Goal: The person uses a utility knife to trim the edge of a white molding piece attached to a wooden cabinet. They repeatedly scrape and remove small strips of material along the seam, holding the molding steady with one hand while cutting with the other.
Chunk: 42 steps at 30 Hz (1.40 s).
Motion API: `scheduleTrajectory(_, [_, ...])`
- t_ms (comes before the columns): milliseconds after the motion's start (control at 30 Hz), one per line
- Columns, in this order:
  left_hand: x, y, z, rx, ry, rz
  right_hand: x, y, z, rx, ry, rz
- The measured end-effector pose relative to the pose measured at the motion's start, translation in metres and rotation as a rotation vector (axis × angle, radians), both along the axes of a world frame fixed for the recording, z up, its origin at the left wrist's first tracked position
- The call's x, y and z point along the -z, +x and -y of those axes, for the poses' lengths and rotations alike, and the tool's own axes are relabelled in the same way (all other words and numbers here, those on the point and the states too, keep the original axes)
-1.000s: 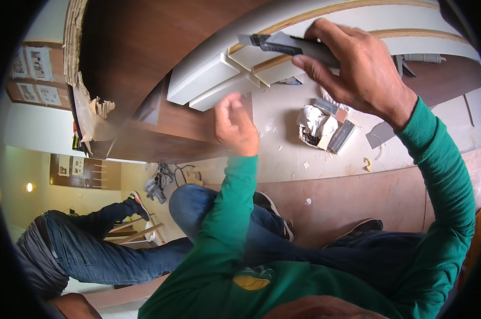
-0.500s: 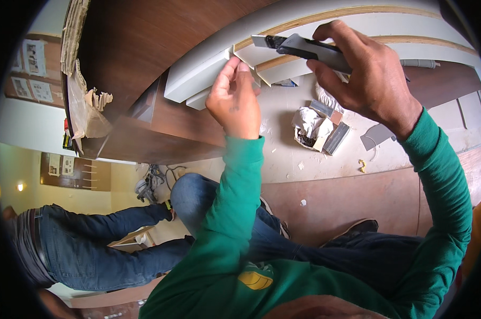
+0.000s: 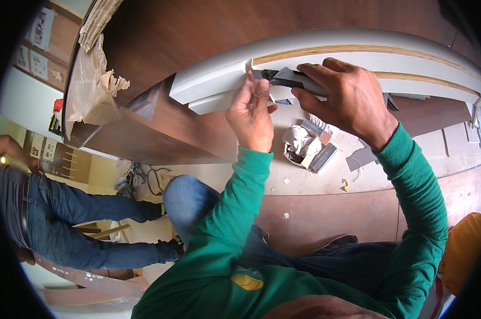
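In my right hand (image 3: 347, 93) is a grey and black utility knife (image 3: 304, 82), its blade end pointing left at the white boards. My left hand (image 3: 252, 117) has its thumb and fingers closed at the loose end of a white edging strip (image 3: 248, 64), just left of the blade. The fingertips partly hide where knife and strip meet. To the left, the board's edge has a white face (image 3: 211, 84); to the right, a bare plywood edge (image 3: 325, 49) shows. A second plywood edge runs below it, partly behind my right hand.
On the floor below sits a container of white cloth (image 3: 300, 139) beside grey blocks (image 3: 323, 157). Scraps lie around it. Torn cardboard (image 3: 99, 87) covers a brown panel edge at left. Another person (image 3: 86, 212) stands at far left, near a corded tool (image 3: 129, 181).
My right hand has brought the knife lower and left, its blade end up to my left fingertips. The view has shifted, and the other person's arm now shows at far left.
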<state>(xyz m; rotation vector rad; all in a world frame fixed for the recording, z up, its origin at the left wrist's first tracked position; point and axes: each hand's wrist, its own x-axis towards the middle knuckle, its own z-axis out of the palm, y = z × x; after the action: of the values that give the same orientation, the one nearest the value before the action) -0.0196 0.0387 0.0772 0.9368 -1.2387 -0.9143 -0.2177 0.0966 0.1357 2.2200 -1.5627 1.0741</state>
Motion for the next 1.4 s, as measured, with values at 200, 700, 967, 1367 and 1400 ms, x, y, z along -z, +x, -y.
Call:
scheduleTrajectory(200, [-0.006,-0.002,0.0,-0.031,0.036,-0.029,-0.006,-0.004,0.009,-0.016,0.009,-0.04])
scheduleTrajectory(700, [-0.012,-0.003,0.0,-0.009,0.095,-0.103,0.0,-0.01,0.03,-0.077,-0.135,-0.006])
scheduleTrajectory(967, [-0.012,-0.004,0.002,-0.011,0.075,-0.118,-0.004,-0.017,0.03,-0.125,-0.045,-0.032])
scheduleTrajectory(1367, [-0.012,-0.005,0.004,-0.038,0.055,-0.106,-0.006,-0.013,0.031,-0.176,-0.09,0.003])
scheduleTrajectory(1400, [-0.013,-0.005,0.004,-0.038,0.057,-0.107,-0.008,-0.013,0.03,-0.175,-0.082,0.003])
